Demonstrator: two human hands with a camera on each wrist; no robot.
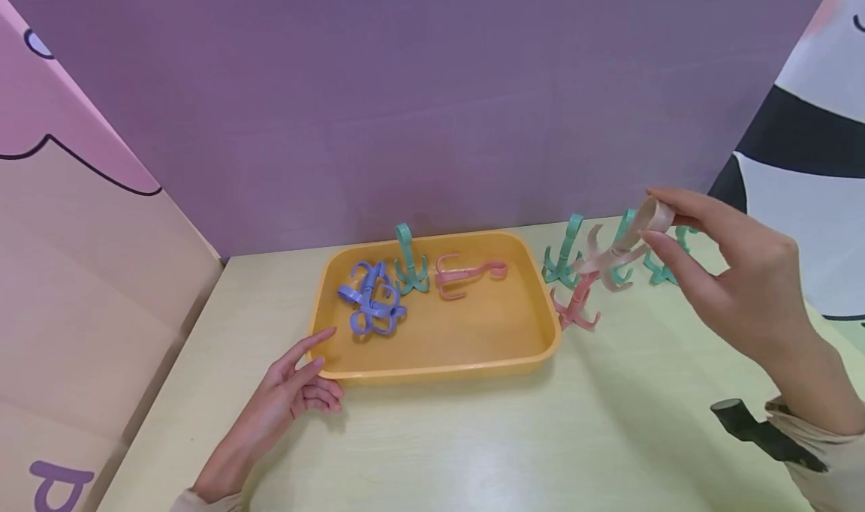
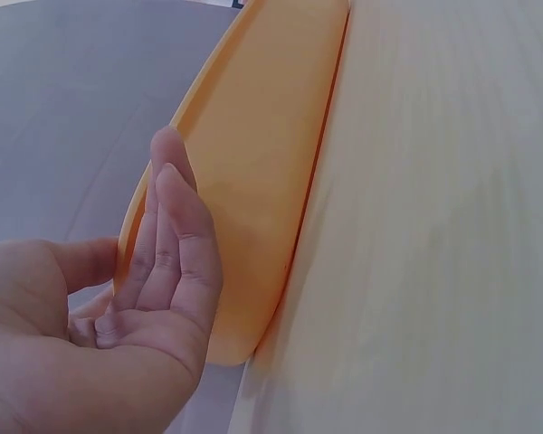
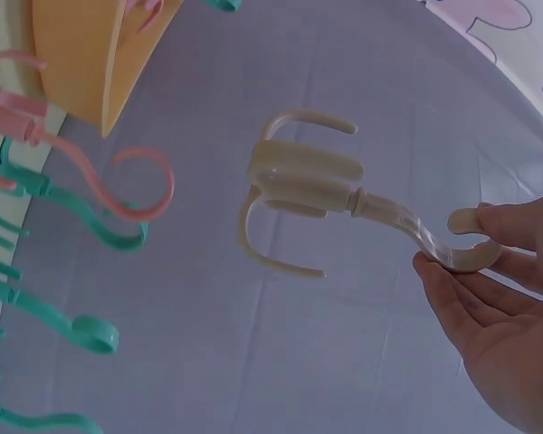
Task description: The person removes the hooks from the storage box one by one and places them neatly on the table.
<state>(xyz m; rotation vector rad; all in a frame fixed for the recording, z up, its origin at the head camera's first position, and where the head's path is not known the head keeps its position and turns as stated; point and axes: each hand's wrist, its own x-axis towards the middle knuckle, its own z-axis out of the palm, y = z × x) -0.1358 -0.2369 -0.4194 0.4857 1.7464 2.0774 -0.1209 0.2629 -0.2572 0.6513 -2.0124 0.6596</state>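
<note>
My right hand (image 1: 750, 287) pinches the curved top of a cream multi-prong hanging hook (image 1: 631, 234) between thumb and fingers. The hook is raised above the right part of the table, its prongs pointing left in the right wrist view. My left hand (image 1: 290, 384) rests at the near left corner of the yellow tray (image 1: 439, 373), fingers loosely extended, with the index finger over the rim. In the left wrist view its other fingers lie along the tray's outer wall. Inside the tray are purple hooks (image 1: 368, 302), a green hook (image 1: 411, 268) and a pink hook (image 1: 466, 273).
Right of the tray stand a green hook (image 1: 562, 260) and a pink hook (image 1: 577, 309), with more green hooks (image 1: 661, 270) farther right. A purple cloth wall (image 1: 405, 106) rises behind the pale table (image 1: 432, 452). Printed panels flank both sides.
</note>
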